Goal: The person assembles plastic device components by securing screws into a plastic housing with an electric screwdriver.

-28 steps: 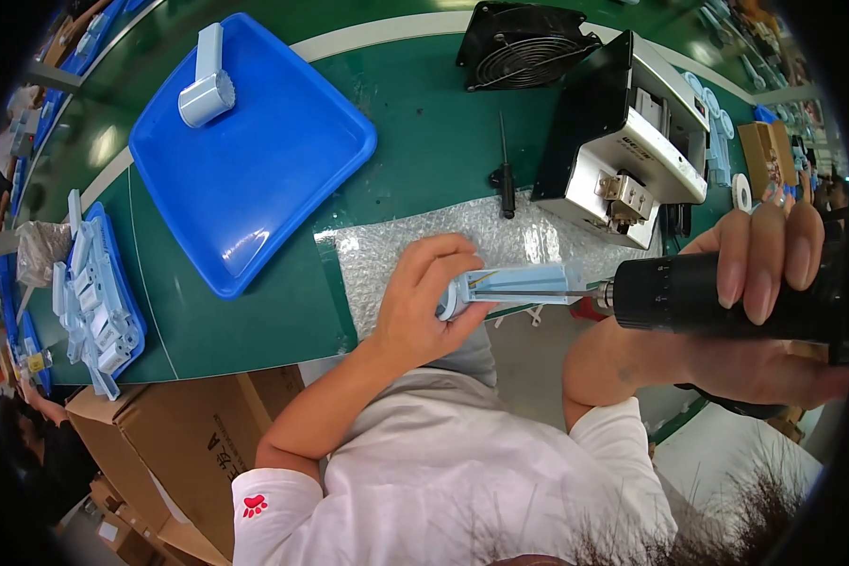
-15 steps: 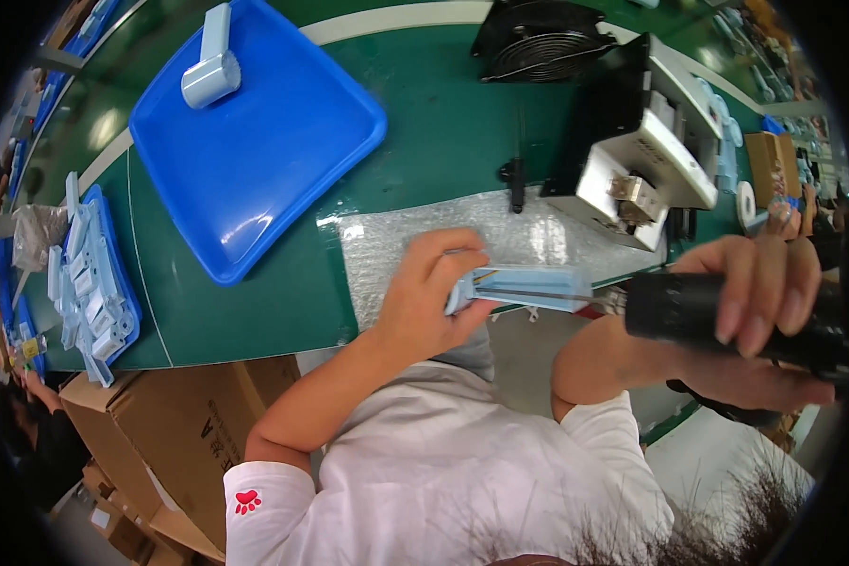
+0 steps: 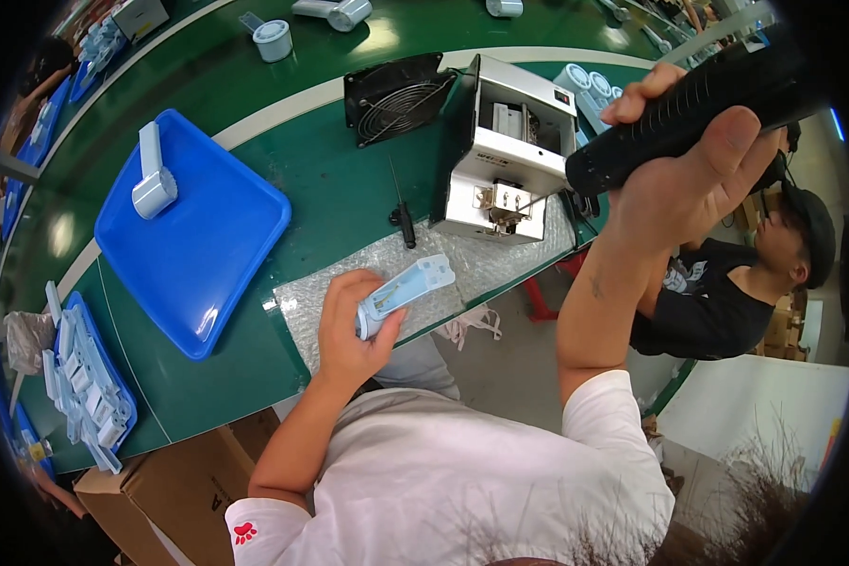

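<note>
Head view: the left hand (image 3: 344, 330) grasps an open light-blue plastic housing (image 3: 401, 294) just above bubble wrap (image 3: 302, 307) on the green counter (image 3: 222, 401). The right hand (image 3: 679, 184) is wrapped around a black electric screwdriver (image 3: 670, 118), its bit pointing at a silver-and-black screw feeder (image 3: 514, 162) beyond and between both hands. Left of the left hand lies a blue tray (image 3: 217, 208).

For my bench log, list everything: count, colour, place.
Bench: one, green, centre
Held part: one, pale blue, lower centre
Handheld driver: one, black, upper right
Machine: one, silver-black, upper centre
Fan: one, black, left of machine
Screwdriver: one, black, centre
Bubble wrap: some, clear, near edge
Large tray: one, blue, left
Small tray: one, blue, far left
Loose parts: many, pale blue, both trays and bench's far side
Large carton: one, brown, lower left
Co-workers: several, dark clothing, edges
Left hand: one, holding part
Right hand: one, holding driver
</note>
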{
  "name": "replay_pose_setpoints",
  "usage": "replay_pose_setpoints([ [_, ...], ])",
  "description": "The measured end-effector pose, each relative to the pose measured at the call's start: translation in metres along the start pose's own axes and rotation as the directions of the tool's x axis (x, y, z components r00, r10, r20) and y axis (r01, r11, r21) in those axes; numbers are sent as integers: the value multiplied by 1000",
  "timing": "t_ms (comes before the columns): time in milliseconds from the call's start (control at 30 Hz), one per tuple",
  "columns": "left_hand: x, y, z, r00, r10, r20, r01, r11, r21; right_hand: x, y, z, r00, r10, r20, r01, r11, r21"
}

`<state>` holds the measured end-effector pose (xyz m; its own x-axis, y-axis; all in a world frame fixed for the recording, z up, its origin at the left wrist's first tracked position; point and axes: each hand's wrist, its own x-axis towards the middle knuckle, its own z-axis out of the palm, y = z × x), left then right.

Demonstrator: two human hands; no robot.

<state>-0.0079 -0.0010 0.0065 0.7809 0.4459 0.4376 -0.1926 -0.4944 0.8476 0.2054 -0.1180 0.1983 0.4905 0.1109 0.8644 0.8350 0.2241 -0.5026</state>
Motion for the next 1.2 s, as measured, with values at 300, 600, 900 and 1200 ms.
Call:
replay_pose_setpoints([
  [300,-3,-2,0,1000,1,10,-1,1000,21,-39,-20,-23,816,551,173,-546,639,542],
  [600,-6,-4,1,1000,30,-1,-30,999,34,-45,-44,3,897,373,236,-427,598,678],
  [900,-4,-5,-2,999,31,5,-31,999,30,-57,-31,2,900,367,234,-423,612,668],
  [1200,-8,-6,-2,999,42,24,-42,999,29,-64,-33,5,877,399,267,-464,559,688],
])
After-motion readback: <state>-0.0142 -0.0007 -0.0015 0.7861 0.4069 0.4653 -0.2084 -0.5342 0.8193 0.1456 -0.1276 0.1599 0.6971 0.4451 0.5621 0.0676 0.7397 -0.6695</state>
